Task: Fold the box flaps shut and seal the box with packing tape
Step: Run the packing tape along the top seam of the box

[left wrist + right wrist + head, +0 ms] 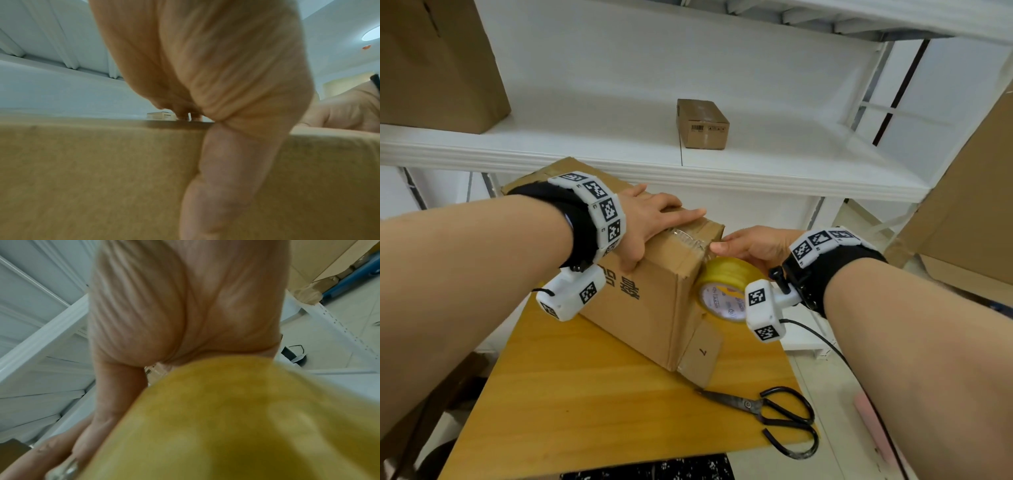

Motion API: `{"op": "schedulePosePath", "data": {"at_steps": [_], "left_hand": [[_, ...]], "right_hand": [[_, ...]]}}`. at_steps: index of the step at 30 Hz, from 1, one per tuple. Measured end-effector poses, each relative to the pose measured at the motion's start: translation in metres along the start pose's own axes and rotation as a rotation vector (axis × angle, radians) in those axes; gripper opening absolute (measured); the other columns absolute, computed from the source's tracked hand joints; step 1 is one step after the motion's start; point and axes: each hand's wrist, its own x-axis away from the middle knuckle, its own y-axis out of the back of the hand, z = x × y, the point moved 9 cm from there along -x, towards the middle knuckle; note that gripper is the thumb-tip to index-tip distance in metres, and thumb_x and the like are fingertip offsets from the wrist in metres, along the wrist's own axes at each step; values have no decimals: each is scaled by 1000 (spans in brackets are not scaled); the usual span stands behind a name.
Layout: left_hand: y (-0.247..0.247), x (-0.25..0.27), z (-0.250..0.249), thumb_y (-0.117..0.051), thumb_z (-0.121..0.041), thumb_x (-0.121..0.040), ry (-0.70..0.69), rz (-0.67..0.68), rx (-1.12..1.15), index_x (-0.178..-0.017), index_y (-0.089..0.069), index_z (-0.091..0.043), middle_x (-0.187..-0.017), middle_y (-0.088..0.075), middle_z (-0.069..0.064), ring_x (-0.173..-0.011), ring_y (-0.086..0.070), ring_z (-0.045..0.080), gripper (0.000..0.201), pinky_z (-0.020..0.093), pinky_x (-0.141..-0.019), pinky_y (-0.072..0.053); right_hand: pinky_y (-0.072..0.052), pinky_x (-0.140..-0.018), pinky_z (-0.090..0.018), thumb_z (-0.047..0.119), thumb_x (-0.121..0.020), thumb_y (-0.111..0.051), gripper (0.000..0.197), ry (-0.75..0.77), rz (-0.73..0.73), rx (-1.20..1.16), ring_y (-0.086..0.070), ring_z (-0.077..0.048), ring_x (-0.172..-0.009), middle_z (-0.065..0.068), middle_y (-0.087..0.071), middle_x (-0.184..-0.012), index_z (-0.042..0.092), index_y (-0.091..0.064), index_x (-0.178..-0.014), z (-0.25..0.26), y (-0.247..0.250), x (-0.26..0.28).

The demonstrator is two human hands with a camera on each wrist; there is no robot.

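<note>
You are pressing your spread left hand (650,216) flat on the box (654,287), flaps already folded; your right hand (753,245), gripping the tape roll (722,291) beside the box, is running tape over its edge, cutting remaining.

Left hand (650,219) flat atop cardboard box (650,301), right hand (753,245) gripping yellow tape roll (722,287) at its corner, scissors (774,414) on table (571,394)

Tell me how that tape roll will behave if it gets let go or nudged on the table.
The tape roll is round and sits on edge beside the box, so it would probably roll. A strip runs from it onto the box top, which may tether it. It looks thick and fairly full, so likely stiff and somewhat heavy for its size.
</note>
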Motion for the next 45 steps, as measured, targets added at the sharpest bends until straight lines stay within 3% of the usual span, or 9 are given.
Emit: {"op": "schedulePosePath", "data": {"at_steps": [6,11,15,22,29,31,37,42,45], "left_hand": [[-2,1,2,-88,-33,-57,23,8,11,-144,29,-48,-162,6,-7,-150,-4,21,146,51,-122,0],[5,8,13,-73,-15,-70,48,-35,-6,-144,31,-47,-163,18,-6,-150,14,17,132,49,-121,6],[12,20,25,-76,-10,-68,135,-95,42,-143,32,-46,-162,20,-1,-150,17,18,137,47,-121,6],[-3,43,48,-91,-26,-59,385,-166,265,-153,17,-34,-160,-10,6,-147,-15,30,143,52,-117,-20],[-4,67,57,-91,-9,-59,366,-132,376,-155,6,-38,-151,-33,6,-134,-41,30,139,44,-106,-42],[-7,73,56,-86,-1,-64,375,-122,421,-154,5,-41,-154,-34,6,-133,-44,30,134,42,-106,-43],[-32,73,40,-73,0,-78,376,4,260,-155,11,-30,-165,9,-2,-152,5,22,117,55,-121,-8],[-35,82,38,-64,2,-82,386,-46,281,-155,12,-32,-165,9,-5,-152,7,22,111,54,-121,-10],[-33,84,41,-57,3,-84,420,-63,354,-154,12,-38,-164,12,-3,-151,8,30,107,50,-119,-10]], "right_hand": [[-61,-82,-38,31,-71,-83,76,145,-34,28,-70,-29,-110,-14,-69,-126,9,-54,-138,21,-12,6],[-61,-80,-40,26,-68,-89,76,167,-42,38,-70,-32,-103,-18,-72,-117,3,-59,-133,38,-17,14],[-55,-97,-49,21,-80,-84,57,160,-85,24,-69,-34,-108,-18,-72,-118,4,-62,-131,40,-19,16],[-52,-102,-55,43,-40,-102,98,85,-104,141,-71,-36,-109,-17,-75,-114,5,-68,-124,36,-32,18],[-59,-88,-41,43,-74,-83,63,120,-117,207,-74,-27,-97,-13,-77,-105,3,-67,-120,55,-56,31],[-58,-92,-45,41,-69,-86,70,110,-128,160,-74,-30,-100,-15,-76,-109,2,-66,-124,52,-61,31],[-61,-79,-41,38,-70,-88,61,60,-140,136,-76,-26,-89,-12,-79,-100,6,-68,-117,40,-75,29],[-62,-63,-38,29,-79,-86,48,55,-178,66,-77,-26,-78,-12,-79,-91,4,-67,-115,37,-84,29],[-62,-74,-47,29,-73,-90,59,80,-223,45,-77,-32,-87,-15,-78,-99,5,-65,-121,45,-80,30]]}}
